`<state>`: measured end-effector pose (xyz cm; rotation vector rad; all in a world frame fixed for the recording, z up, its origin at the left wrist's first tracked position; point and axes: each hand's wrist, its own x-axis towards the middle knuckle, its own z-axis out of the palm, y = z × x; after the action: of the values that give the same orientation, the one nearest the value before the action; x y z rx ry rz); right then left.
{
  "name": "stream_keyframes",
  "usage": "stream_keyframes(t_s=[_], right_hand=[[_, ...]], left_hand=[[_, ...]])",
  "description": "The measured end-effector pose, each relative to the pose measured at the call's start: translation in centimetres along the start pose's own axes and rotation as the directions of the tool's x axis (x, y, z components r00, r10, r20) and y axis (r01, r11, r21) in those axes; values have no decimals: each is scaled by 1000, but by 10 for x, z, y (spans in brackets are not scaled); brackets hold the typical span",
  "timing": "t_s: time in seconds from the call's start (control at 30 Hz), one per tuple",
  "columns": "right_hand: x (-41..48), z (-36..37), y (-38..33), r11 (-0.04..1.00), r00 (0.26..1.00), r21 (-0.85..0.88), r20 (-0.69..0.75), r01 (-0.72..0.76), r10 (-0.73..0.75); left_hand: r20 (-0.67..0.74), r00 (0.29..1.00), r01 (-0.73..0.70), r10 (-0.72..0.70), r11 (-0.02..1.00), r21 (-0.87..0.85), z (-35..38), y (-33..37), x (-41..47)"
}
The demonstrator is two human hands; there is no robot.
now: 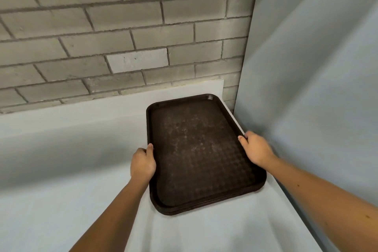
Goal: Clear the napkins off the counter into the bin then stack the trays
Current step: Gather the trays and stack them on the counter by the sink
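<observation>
Brown trays (200, 149) stacked on the white surface (61, 170), brick wall (102, 26) behind.
Left hand (143, 164) and right hand (256, 149) each grip the top tray's side rims, fingers curled.

Nothing legible here. The trays (196, 149) show a worn, pebbled top face with pale scuffs, but no brand, number or mark I can read. The brick wall (102, 26) behind the trays carries no sign or lettering. The white counter (61, 159) under the trays shows no label or print.
</observation>
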<state>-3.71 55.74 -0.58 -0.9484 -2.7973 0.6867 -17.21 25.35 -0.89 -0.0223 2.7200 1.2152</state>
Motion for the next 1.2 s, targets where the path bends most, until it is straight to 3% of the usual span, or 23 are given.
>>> stream_keyframes(t_s=[0.23,0.43,0.6,1.2], right_hand=[[1,10,10,999,999,-11,-12,-32,32],[-2,12,17,987,998,155,-34,-52,58],[-2,14,16,994,997,103,-77,25,-17],[8,7,26,998,995,34,-87,47,-44]], left_hand=[[72,997,5,-7,1000,30,8,1,3],[52,999,21,-16,995,-99,10,-2,2],[-13,1000,2,-3,995,-104,17,-2,1],[-13,1000,11,-12,991,-133,31,10,3]])
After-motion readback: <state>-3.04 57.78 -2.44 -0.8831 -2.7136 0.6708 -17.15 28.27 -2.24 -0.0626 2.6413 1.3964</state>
